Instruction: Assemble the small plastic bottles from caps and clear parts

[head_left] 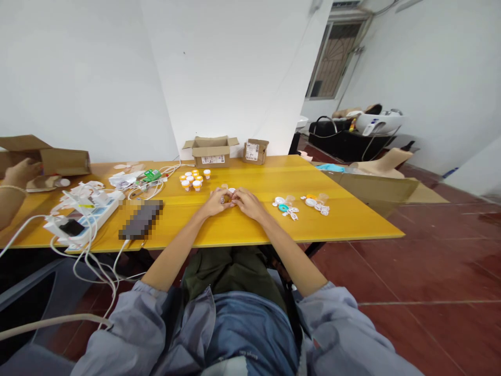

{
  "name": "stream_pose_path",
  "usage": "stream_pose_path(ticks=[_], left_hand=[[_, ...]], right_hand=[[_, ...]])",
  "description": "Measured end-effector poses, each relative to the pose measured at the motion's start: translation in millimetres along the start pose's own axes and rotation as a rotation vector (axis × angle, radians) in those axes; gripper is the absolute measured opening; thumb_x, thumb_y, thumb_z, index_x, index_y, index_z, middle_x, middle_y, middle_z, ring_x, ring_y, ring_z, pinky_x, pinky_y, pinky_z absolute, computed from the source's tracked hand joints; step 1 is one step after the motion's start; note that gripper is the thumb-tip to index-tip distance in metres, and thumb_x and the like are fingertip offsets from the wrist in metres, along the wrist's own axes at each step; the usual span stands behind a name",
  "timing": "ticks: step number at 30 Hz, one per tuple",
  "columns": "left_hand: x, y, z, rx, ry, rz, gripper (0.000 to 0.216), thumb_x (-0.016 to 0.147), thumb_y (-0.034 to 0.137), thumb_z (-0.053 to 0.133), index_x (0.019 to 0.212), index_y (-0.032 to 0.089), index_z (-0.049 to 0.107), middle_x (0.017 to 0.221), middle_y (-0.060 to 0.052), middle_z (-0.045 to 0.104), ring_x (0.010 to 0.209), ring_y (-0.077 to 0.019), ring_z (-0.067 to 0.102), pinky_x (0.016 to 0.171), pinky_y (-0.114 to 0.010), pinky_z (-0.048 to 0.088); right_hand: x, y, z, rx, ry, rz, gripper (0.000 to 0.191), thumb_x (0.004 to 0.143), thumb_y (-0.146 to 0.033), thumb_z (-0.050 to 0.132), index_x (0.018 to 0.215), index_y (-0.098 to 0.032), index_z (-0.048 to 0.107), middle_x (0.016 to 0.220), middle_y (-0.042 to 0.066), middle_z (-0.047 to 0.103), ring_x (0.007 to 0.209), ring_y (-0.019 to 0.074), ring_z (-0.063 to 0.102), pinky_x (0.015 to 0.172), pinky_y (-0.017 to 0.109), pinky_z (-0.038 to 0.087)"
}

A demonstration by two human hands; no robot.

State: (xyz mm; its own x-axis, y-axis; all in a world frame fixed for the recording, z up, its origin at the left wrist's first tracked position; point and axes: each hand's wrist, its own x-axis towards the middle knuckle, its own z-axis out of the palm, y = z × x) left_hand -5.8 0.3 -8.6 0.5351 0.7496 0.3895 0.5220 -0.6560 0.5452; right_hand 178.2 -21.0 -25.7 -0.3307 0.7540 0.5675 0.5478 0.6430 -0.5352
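Yellow counter [235, 230] against a white wall, with red tiled floor to the right. Found left hand [213, 203] and right hand [247, 203] meeting at mid-counter, wrists low on the surface, presumably for steadiness. Noted fingers of both hands closed from either side on a small brown-and-white piece [226, 199], too small to identify further. Observed orange-capped vials [192, 180] standing upright in a cluster just beyond the left hand, seemingly grouped for easy reach. Observed loose white and teal parts [287, 208] lying flat to the right of the right hand, near but apart from it, likely spread for picking singly. Recorded open cardboard box [211, 150] and small parcel [255, 151] at the wall edge, well apart from the hands. Recorded power strip [84, 216] with white cables and a dark phone [141, 219] at the left. Logged another person's hand [23, 171] at the far left edge, beside a second carton [58, 161].
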Motion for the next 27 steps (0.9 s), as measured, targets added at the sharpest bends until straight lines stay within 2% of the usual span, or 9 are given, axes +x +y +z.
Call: stream_pose_path(ticks=[13, 21, 27], left_hand=[[0, 3, -1, 0.003, 0.003, -0.003, 0.020, 0.082, 0.032, 0.071, 0.100, 0.024, 0.071, 0.101, -0.003, 0.070, 0.104, -0.0242, 0.058, 0.104, -0.043, 0.042], [1, -1, 1, -0.016, 0.013, 0.004, 0.023, 0.082, 0.038, 0.071, 0.100, 0.023, 0.070, 0.100, -0.004, 0.070, 0.103, -0.0236, 0.058, 0.102, -0.042, 0.042], [-1, 1, 1, 0.011, 0.012, -0.013, 0.026, 0.083, 0.041, 0.069, 0.103, 0.025, 0.069, 0.102, -0.003, 0.069, 0.105, -0.0236, 0.058, 0.103, -0.042, 0.042]], right_hand=[[0, -6, -3, -0.036, -0.015, 0.027, 0.015, 0.085, -0.010, 0.058, 0.080, -0.023, 0.062, 0.093, 0.003, 0.064, 0.093, 0.0203, 0.059, 0.086, 0.032, 0.045], [1, 2, 3, -0.024, 0.043, 0.040, 0.014, 0.092, -0.019, 0.054, 0.085, -0.023, 0.064, 0.094, 0.003, 0.064, 0.092, 0.0197, 0.058, 0.086, 0.032, 0.044], [3, 5, 0, -0.139, 0.062, 0.087, 0.021, 0.096, -0.023, 0.047, 0.088, -0.024, 0.066, 0.090, 0.004, 0.064, 0.092, 0.0216, 0.059, 0.085, 0.033, 0.046]])
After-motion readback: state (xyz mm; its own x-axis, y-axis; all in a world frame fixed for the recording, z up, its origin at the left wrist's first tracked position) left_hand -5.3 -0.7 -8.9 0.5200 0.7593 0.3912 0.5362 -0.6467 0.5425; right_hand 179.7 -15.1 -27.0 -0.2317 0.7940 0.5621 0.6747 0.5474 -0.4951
